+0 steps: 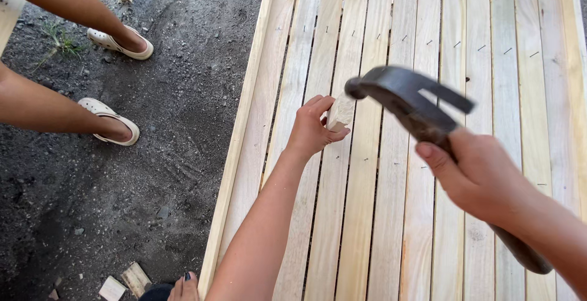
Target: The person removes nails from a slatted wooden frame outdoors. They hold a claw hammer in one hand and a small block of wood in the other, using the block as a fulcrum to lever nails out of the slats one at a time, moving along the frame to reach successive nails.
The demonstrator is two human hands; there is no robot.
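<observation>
My left hand (pixel 313 128) holds a small pale wood block (pixel 340 113) upright against the slatted wooden panel (pixel 391 215). My right hand (pixel 483 175) grips a dark claw hammer (pixel 408 95) by its handle. The hammer's head hovers right beside the top of the block, its claw pointing right. The handle's end sticks out below my right wrist.
The panel's pale slats carry small staples or nails in rows. Dark gravelly ground lies to the left. Another person's legs in cream sandals (pixel 119 41) (pixel 109 119) stand at upper left. Small wood offcuts (pixel 125 281) lie at the bottom left, near a foot with dark toenails (pixel 185 286).
</observation>
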